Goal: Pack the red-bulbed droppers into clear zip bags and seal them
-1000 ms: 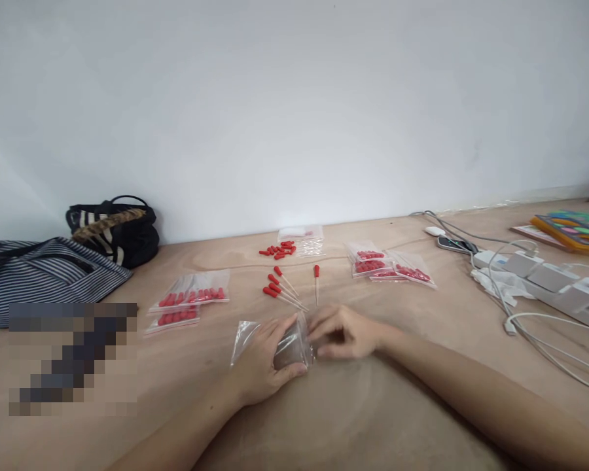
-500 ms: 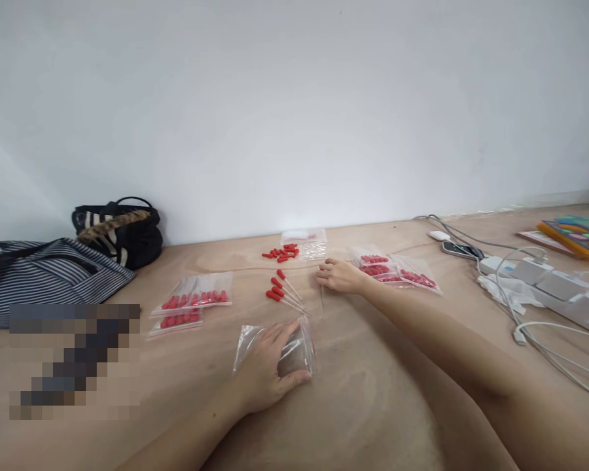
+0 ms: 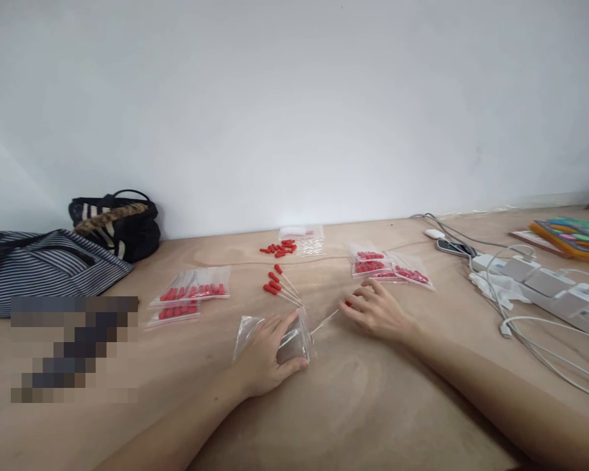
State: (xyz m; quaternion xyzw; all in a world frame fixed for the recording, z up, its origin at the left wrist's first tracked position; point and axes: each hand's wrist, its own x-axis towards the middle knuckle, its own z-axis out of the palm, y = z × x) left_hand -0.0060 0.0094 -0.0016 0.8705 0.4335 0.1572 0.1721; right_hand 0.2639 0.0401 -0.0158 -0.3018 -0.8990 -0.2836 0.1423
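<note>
My left hand (image 3: 271,353) lies over a clear plastic zip bag (image 3: 297,340), holding it against the table with the thumb at the near edge and the fingers at the far edge. My right hand (image 3: 375,311) is closed around the red bulb of a dropper (image 3: 326,320). The dropper's thin clear tube points left, with its tip at the bag's right-hand mouth. Just beyond the bag lie several red-bulbed droppers (image 3: 273,286), tubes toward me. Loose red bulbs (image 3: 279,248) lie farther back, beside several clear tubes (image 3: 311,246).
Filled bags of red bulbs (image 3: 194,292) lie left, and more filled bags (image 3: 373,265) lie right. A striped bag (image 3: 53,271) and a black bag (image 3: 140,226) stand far left. White chargers (image 3: 544,278), cables (image 3: 544,320) and a colourful board (image 3: 574,239) occupy the right side.
My right hand has come nearer and to the right, turning the dropper from pointing toward me to pointing left at the bag. My left hand stays on the bag.
</note>
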